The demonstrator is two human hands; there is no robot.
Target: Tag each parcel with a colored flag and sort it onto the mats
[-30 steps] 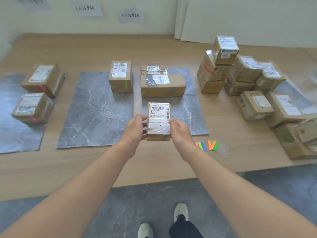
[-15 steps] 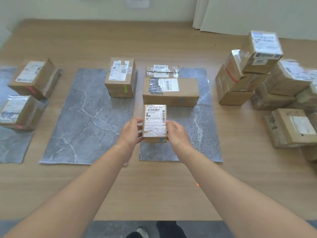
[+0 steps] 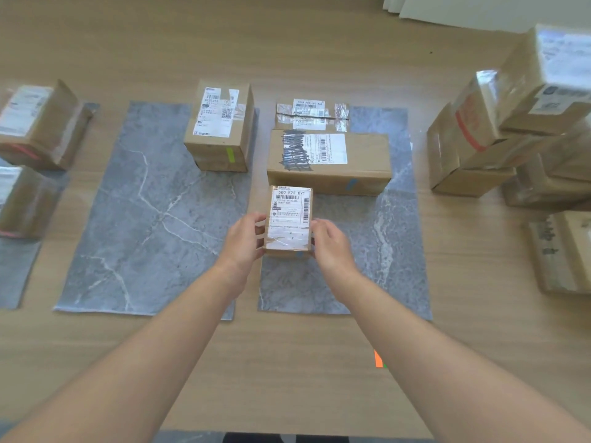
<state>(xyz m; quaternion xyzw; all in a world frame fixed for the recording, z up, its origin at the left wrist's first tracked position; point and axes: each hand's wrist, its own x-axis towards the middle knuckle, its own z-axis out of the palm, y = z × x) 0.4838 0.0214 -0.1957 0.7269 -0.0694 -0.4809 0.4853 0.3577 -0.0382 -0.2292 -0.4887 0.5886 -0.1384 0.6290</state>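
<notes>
Parcel (image 3: 290, 219), blue flag (image 3: 299, 254) on its near face, is gripped at both sides by the left hand (image 3: 244, 243) and right hand (image 3: 331, 247), fingers curled round its edges, over the right mat (image 3: 393, 251), just near of a bigger box (image 3: 329, 167). Whether it rests there cannot be told.

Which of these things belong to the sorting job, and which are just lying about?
Job: the small parcel gripped by left hand and right hand; right mat with blue-flagged parcel; middle mat with green-flagged parcel; parcel pile; orange flag.
Lying about: white boards against the wall.
</notes>
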